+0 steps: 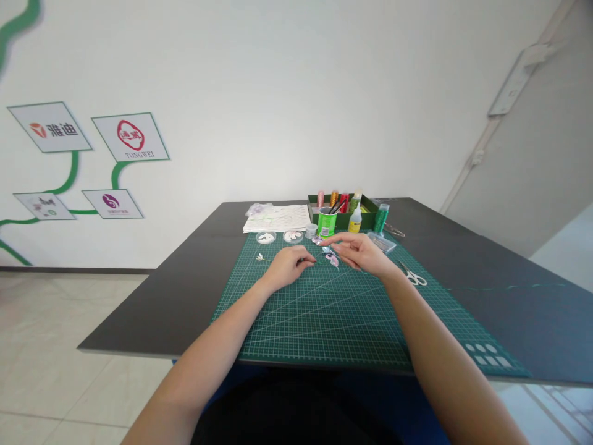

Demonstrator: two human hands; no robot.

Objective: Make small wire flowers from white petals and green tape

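My left hand [291,266] is closed in a pinch above the cutting mat [315,315], its fingertips on a thin green stem. At the stem's other end sits a small pale purple and blue artificial flower [332,259] with dark spots. Over that flower hovers my right hand [359,252], index finger stretched out and the other fingers loosely bent. Whether its fingertips touch the petals I cannot tell. A small white flower piece [260,257] on a fine stem lies to the left of my left hand.
Two shallow dishes [293,237], a green can [327,222] with tools, a glue bottle [355,219] and a green tube [381,219] stand behind my hands. Farther back are white sheets [278,219] and a box [368,219] of thread spools. White-handled scissors [416,278] lie at right.
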